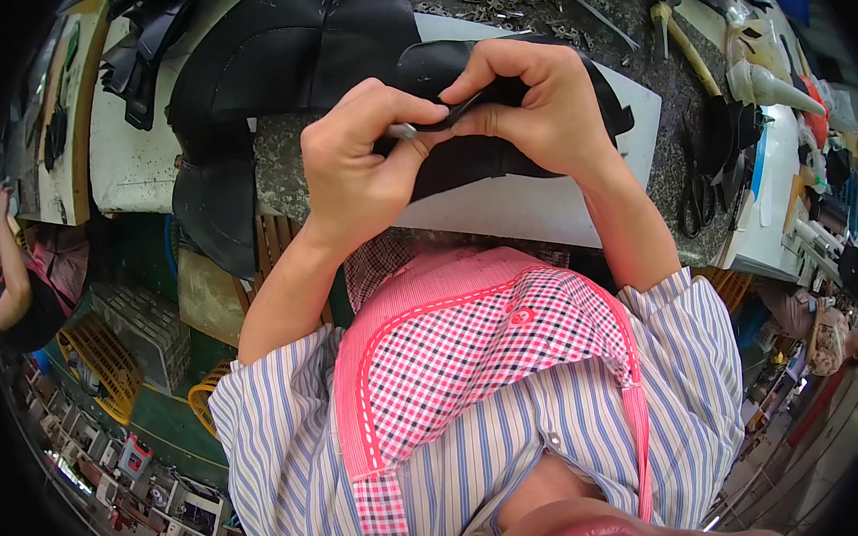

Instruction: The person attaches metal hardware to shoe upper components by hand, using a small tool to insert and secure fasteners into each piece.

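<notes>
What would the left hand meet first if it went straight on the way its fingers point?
Pointing rightward, the left hand would likely meet the right hand first, just across the edge of the black leather-like piece that both pinch; depth there is unclear.

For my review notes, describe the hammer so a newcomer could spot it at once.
On the dark speckled worktop, look past the right hand, toward the upper right of the picture. There the hammer lies between a thin metal tool and a white spouted bottle; its straight yellowish handle sets it apart from both.
</notes>
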`<control>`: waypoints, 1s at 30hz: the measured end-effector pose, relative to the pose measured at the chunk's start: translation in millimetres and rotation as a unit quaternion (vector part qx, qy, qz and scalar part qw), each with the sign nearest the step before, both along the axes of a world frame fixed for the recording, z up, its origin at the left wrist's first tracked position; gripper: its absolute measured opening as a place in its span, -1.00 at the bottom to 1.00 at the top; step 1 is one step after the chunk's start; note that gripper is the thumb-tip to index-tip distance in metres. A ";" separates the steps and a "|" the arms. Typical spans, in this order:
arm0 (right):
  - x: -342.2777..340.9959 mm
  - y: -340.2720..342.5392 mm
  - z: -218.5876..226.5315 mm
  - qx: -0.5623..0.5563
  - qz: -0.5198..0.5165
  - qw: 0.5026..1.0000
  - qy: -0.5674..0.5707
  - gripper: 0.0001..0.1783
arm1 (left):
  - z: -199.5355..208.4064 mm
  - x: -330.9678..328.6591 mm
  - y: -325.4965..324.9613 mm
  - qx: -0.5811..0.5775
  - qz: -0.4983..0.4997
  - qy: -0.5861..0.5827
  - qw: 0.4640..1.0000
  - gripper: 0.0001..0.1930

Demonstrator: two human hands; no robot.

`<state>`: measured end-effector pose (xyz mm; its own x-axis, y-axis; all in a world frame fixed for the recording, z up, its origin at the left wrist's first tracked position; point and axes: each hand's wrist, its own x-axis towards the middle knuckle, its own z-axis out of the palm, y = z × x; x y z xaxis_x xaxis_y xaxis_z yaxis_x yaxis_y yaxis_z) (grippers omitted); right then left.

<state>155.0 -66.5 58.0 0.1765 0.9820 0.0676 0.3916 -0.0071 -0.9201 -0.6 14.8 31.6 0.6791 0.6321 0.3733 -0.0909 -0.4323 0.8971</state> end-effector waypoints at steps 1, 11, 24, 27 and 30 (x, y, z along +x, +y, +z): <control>-0.9 0.1 0.2 0.014 -0.026 1.000 -0.004 -0.80 | -0.8 0.9 1.2 0.067 0.004 -0.006 0.998 -0.85; 2.4 2.9 3.5 0.217 -0.064 0.938 -0.263 -0.60 | 5.5 1.3 -6.9 -0.283 0.047 -0.008 0.958 -0.79; -4.9 -14.4 2.9 0.156 -0.041 0.956 -0.245 -0.83 | 6.0 -4.1 -13.8 -0.294 0.018 -0.017 0.955 -0.80; -1.6 -12.2 -2.7 0.145 -0.031 0.969 -0.196 -0.85 | 2.6 -2.8 -9.2 -0.266 0.013 0.004 0.964 -0.82; 0.3 -9.6 -4.2 0.128 -0.013 0.979 -0.156 -0.87 | 3.6 -3.2 -11.7 -0.249 0.017 0.003 0.968 -0.82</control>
<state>155.3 -76.1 53.7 0.1333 0.9214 0.3650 0.6574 0.1934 -0.7283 -3.8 3.1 35.2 0.6562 0.7544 0.0135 -0.0789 0.0508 0.9956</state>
